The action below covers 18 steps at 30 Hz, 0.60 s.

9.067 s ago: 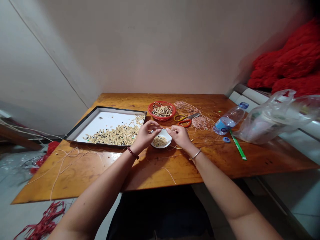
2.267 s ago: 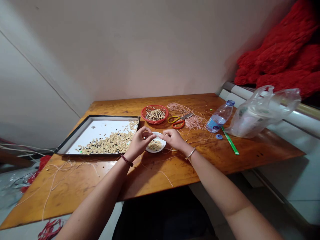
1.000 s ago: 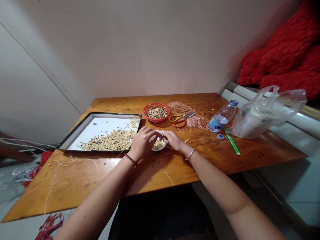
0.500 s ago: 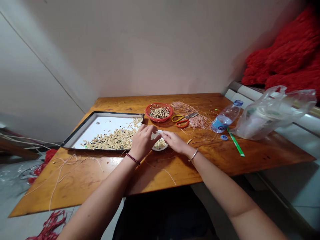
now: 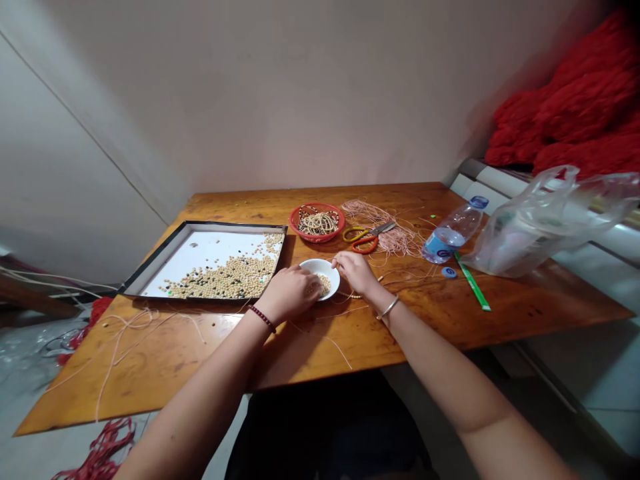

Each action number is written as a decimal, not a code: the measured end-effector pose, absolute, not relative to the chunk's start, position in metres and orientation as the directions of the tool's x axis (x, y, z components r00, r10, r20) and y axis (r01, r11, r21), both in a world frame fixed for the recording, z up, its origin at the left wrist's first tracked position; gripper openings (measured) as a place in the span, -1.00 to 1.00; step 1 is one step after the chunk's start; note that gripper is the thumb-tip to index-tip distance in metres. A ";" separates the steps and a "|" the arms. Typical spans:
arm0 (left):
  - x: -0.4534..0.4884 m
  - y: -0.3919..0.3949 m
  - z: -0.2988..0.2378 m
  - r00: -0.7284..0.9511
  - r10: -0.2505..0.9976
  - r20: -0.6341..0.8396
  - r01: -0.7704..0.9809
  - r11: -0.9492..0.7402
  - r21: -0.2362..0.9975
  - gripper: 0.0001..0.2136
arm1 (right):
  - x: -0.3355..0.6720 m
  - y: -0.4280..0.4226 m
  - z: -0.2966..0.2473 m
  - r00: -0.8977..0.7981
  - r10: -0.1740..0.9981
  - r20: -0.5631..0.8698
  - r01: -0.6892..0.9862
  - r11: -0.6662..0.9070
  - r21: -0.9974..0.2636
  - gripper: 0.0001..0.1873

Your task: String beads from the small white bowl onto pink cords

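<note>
"So, where's the white bowl (image 5: 313,266)?"

"Midway between the front and back edges of the table (image 5: 440,317), beads (image 5: 325,286) inside."

"And each grip?"

"The left hand (image 5: 291,295) dips in, fingers hidden, grasp impossible to tell. The right hand (image 5: 357,273) pinches at the rim, on what is too small to tell."

"Around it?"

"A beaded string (image 5: 355,295) under the right hand, a tray (image 5: 173,257) toward the left edge, 1 red basket (image 5: 342,221) nearer the back."
</note>
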<state>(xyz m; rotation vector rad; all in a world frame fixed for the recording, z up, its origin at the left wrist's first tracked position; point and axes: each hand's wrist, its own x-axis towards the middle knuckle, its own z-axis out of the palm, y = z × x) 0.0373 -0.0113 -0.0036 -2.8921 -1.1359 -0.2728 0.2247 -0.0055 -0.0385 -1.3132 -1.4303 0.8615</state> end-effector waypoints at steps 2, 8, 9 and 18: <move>0.039 -0.013 -0.002 0.736 0.663 0.135 0.657 -0.748 0.091 -0.74 | 0.224 -0.007 -0.038 0.035 0.978 0.204 0.293 0.185 -0.938 -0.72; 0.040 -0.015 0.005 0.744 0.666 0.054 0.649 -0.739 0.179 -0.76 | 0.221 -0.008 -0.037 -0.013 0.974 0.225 0.299 0.218 -0.929 -0.73; 0.039 -0.015 0.006 0.743 0.667 0.048 0.649 -0.737 0.192 -0.75 | 0.221 -0.008 -0.037 -0.012 0.973 0.229 0.295 0.222 -0.929 -0.74; 0.034 -0.007 0.002 0.735 0.678 0.028 0.635 -0.702 0.323 -0.76 | 0.221 -0.007 -0.038 0.001 0.976 0.217 0.281 0.208 -0.937 -0.72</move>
